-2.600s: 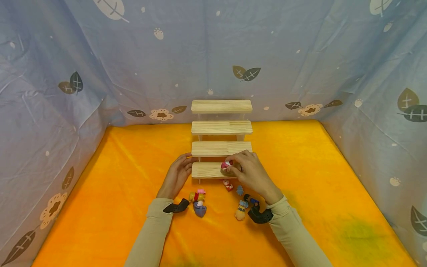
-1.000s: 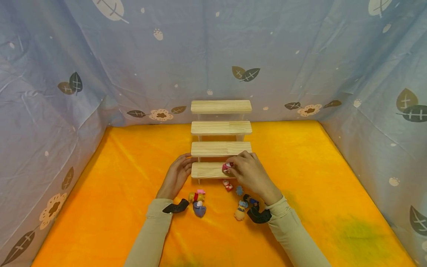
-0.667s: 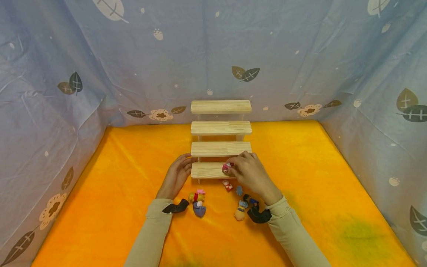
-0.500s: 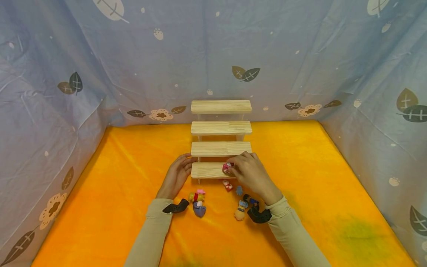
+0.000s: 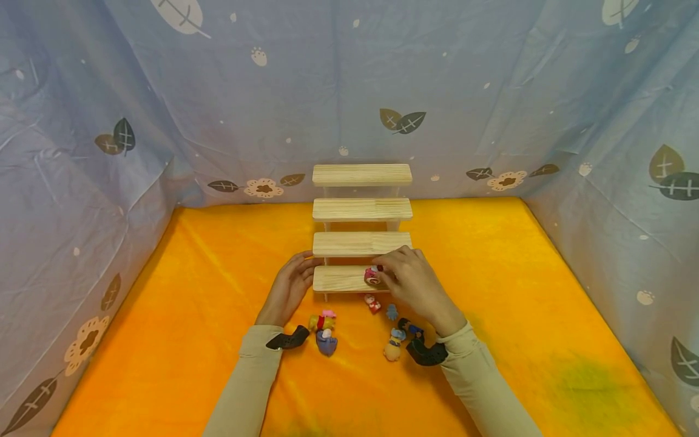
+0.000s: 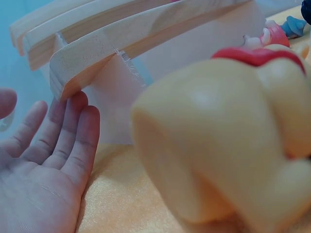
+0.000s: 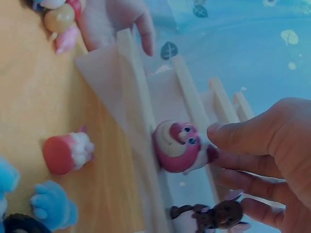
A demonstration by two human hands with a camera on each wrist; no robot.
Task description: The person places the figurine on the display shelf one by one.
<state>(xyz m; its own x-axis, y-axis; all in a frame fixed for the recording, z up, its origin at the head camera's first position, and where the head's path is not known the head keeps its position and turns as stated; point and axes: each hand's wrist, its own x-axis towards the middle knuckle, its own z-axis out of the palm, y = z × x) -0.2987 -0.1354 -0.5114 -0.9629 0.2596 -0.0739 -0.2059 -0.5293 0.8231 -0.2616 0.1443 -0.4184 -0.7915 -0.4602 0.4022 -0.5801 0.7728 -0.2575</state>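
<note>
A pink and white bear figurine [image 7: 177, 145] sits upright on the lowest board of a wooden step shelf [image 5: 341, 279]. My right hand [image 5: 412, 285] is right at it, thumb and fingers fairly straight and spread around its top in the right wrist view. Beside it on the same board lies a brown figurine with pink ears [image 7: 218, 214], near the other fingertips. My left hand [image 6: 53, 155] is flat, palm up, its fingertips at the underside of a board's left end. In the head view, the right hand hides the brown figurine.
On the orange cloth [image 5: 218, 364] lie a yellow bear in red [image 5: 321, 322] and a purple-blue figurine [image 5: 326, 343] near the left wrist. A red and white figurine [image 5: 372, 303], a small blue one [image 5: 392, 312] and several others lie before the shelf. Patterned curtains [image 5: 338, 79] enclose the back and sides.
The pink bear figurine, earlier pinched in my right hand, has been turned and lowered onto the lowest board. My right fingers have loosened and drawn back slightly. The left hand has stayed still.
</note>
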